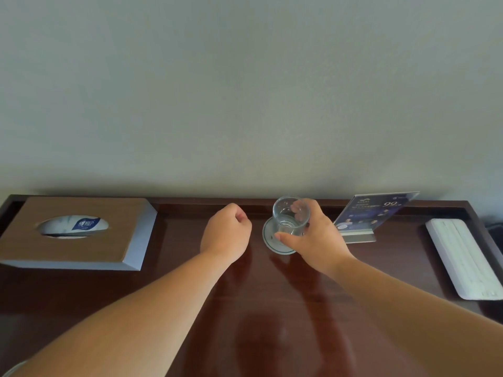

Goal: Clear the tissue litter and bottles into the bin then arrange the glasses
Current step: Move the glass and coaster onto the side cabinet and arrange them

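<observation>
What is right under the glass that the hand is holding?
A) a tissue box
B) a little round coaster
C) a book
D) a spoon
B: the right hand grips the glass, and a round pale coaster with a dark ring lies just beneath it.
</observation>
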